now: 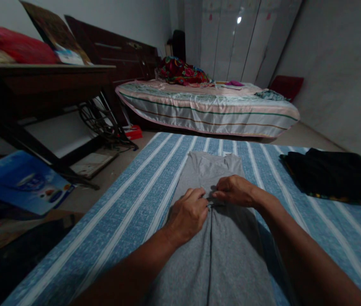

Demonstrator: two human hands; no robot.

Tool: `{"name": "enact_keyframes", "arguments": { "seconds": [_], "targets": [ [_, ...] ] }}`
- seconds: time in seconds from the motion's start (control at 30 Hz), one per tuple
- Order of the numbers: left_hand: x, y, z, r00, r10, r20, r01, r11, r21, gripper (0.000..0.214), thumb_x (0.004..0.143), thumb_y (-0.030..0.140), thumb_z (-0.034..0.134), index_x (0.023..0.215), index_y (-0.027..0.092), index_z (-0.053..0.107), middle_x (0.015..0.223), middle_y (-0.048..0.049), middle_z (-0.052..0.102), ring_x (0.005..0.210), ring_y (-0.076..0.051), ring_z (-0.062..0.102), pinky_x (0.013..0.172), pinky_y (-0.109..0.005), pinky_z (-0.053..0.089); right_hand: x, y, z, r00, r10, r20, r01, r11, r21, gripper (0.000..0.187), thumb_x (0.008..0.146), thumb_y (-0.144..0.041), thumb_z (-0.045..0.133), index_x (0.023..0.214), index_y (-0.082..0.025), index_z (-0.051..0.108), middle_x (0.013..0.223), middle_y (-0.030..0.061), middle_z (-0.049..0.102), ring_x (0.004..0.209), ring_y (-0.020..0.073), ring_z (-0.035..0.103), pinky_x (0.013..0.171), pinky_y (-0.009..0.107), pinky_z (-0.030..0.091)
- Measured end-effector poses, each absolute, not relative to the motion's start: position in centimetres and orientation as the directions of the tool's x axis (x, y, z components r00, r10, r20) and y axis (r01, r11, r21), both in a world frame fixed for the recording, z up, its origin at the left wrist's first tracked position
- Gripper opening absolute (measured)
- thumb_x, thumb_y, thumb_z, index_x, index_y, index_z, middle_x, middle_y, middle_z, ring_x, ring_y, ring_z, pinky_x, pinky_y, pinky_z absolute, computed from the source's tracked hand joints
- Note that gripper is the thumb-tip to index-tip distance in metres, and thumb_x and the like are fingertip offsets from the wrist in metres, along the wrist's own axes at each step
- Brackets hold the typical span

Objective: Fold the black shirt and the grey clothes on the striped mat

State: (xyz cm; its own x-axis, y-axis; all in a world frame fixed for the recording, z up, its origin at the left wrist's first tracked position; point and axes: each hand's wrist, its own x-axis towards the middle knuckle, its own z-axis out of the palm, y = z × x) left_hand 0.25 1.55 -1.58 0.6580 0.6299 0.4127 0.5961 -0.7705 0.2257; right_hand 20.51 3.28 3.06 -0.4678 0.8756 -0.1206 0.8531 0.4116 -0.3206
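Note:
A grey knit garment (231,255) lies lengthwise in front of me, its two sides meeting along a dark line down the middle. At its far end is a shaped edge with a small white tag beside it. My left hand (188,214) is closed at the middle line, fingers curled on the cloth. Just across from it, my right hand (236,191) pinches the fabric between thumb and fingers. The cloth bunches slightly between the two hands. Both fingertips are partly hidden. Under the garment is a blue and white striped cloth (129,191).
Folded black clothing (333,174) lies at the right on the striped cloth. A bed (206,106) with a shiny cover stands beyond. At the left are a sewing table (40,78) with a treadle wheel and a blue box (24,182). A wardrobe (225,42) is at the back.

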Motion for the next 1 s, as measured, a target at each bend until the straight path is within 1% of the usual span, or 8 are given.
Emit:
{"name": "enact_keyframes", "arguments": {
  "seconds": [0.13,0.2,0.27,0.43,0.6,0.77,0.9,1.0],
  "targets": [
    [0.3,1.4,-1.3,0.712,0.613,0.344,0.595,-0.786,0.169,0.012,0.087,0.014,0.047,0.085,0.017,0.059,0.093,-0.0067,0.06,0.09,-0.02,0.055,0.081,-0.033,0.049,20.6,3.4,3.0,-0.439,0.89,-0.121,0.875,0.393,-0.283,0.017,0.082,-0.027,0.06,0.073,-0.016,0.07,0.079,0.005,0.067,0.071,0.0141,0.058,0.061,0.022,0.035],
    [0.4,1.3,-1.1,0.717,0.619,0.321,0.602,-0.782,0.164,0.012,0.087,0.014,0.046,0.087,0.018,0.058,0.094,-0.0066,0.06,0.09,-0.019,0.054,0.081,-0.033,0.049,20.5,3.4,3.0,-0.41,0.905,-0.116,0.892,0.372,-0.256,0.011,0.079,-0.024,0.062,0.075,-0.017,0.07,0.083,0.0045,0.068,0.073,0.0149,0.059,0.062,0.022,0.036],
    [0.4,1.3,-1.1,0.719,0.626,0.302,0.608,-0.777,0.162,0.012,0.087,0.014,0.046,0.088,0.018,0.058,0.094,-0.0064,0.059,0.09,-0.019,0.054,0.081,-0.032,0.049,20.4,3.4,3.1,-0.391,0.912,-0.121,0.901,0.353,-0.252,0.01,0.077,-0.024,0.063,0.079,-0.018,0.071,0.086,0.0044,0.068,0.074,0.0155,0.06,0.063,0.023,0.038],
    [0.4,1.4,-1.0,0.713,0.64,0.286,0.621,-0.766,0.165,0.013,0.087,0.013,0.046,0.088,0.019,0.057,0.092,-0.0054,0.058,0.088,-0.019,0.053,0.078,-0.032,0.048,20.6,3.1,3.6,-0.39,0.904,-0.175,0.901,0.335,-0.275,0.019,0.071,-0.028,0.069,0.088,-0.018,0.07,0.093,0.0047,0.068,0.08,0.0172,0.061,0.066,0.023,0.041],
    [0.4,1.4,-1.0,0.725,0.625,0.289,0.613,-0.777,0.141,0.014,0.088,0.014,0.045,0.087,0.019,0.058,0.092,-0.0059,0.058,0.088,-0.019,0.052,0.077,-0.031,0.047,20.6,3.1,3.5,-0.351,0.916,-0.195,0.924,0.305,-0.23,0.024,0.071,-0.031,0.069,0.092,-0.019,0.069,0.096,0.0052,0.068,0.082,0.0189,0.062,0.064,0.023,0.041],
    [0.4,1.4,-1.0,0.727,0.633,0.266,0.626,-0.77,0.122,0.012,0.086,0.013,0.047,0.083,0.018,0.057,0.093,-0.0056,0.058,0.088,-0.019,0.052,0.076,-0.03,0.047,20.2,2.9,3.3,-0.328,0.921,-0.209,0.942,0.304,-0.139,0.027,0.07,-0.03,0.069,0.095,-0.018,0.068,0.096,0.0067,0.067,0.081,0.0199,0.062,0.063,0.025,0.041],
    [0.3,1.5,-1.1,0.726,0.633,0.27,0.618,-0.772,0.149,0.012,0.086,0.013,0.048,0.082,0.019,0.057,0.091,-0.0049,0.058,0.088,-0.019,0.053,0.078,-0.03,0.047,20.5,2.3,4.1,-0.335,0.924,-0.184,0.935,0.303,-0.182,0.034,0.07,-0.029,0.07,0.102,-0.018,0.067,0.102,0.0073,0.066,0.09,0.0206,0.062,0.071,0.025,0.044],
    [0.2,1.5,-1.2,0.721,0.636,0.274,0.622,-0.769,0.148,0.013,0.087,0.013,0.047,0.081,0.019,0.057,0.088,-0.0042,0.057,0.086,-0.018,0.053,0.077,-0.031,0.047,20.6,2.1,4.5,-0.314,0.946,-0.081,0.927,0.287,-0.242,0.036,0.075,-0.029,0.067,0.109,-0.016,0.064,0.106,0.0083,0.065,0.093,0.0199,0.061,0.078,0.026,0.044]
  ]
}}
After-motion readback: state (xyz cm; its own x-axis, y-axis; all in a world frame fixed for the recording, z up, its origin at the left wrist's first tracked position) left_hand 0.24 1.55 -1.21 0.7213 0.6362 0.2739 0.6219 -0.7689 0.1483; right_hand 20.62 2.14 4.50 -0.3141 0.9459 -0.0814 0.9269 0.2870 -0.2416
